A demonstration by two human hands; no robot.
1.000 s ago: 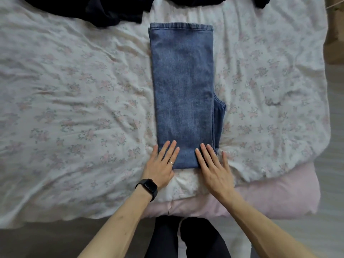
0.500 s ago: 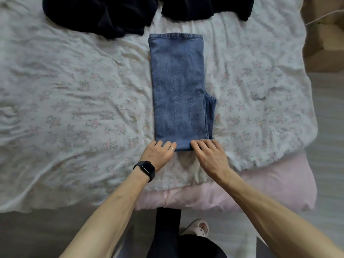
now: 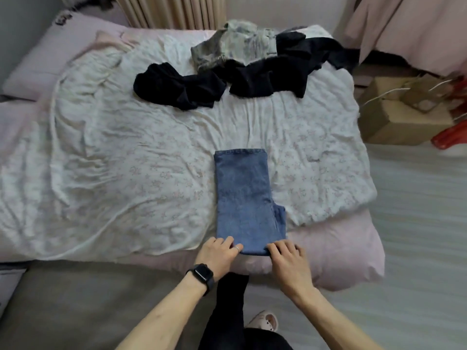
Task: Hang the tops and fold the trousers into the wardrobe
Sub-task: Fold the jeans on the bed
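Denim is the piece in work: the jeans (image 3: pixel 243 198) lie flat on the bed (image 3: pixel 341 263), already folded lengthwise into a narrow strip whose near end reaches the bed's front edge.

The left hand (image 3: pixel 218 253) is at the jeans' near left corner and the right hand (image 3: pixel 288 258) at the near right corner. Each grip looks closed on the cloth, with the fingers curled over the near edge and pinching it, not spread flat.

By my reading, the first fold of this pair is done and the crosswise fold is about to start, the near end going up toward the far end. After that the bundle has to go to the wardrobe, which is not in view.

Most of the task seems left to do. Well beyond the jeans' far end lie black clothes (image 3: pixel 182 87) in loose heaps. Just behind those sits a crumpled grey garment (image 3: pixel 227 46). None of these is folded or hung, and I cannot tell which are tops and which trousers. No hanger shows anywhere around the jeans.
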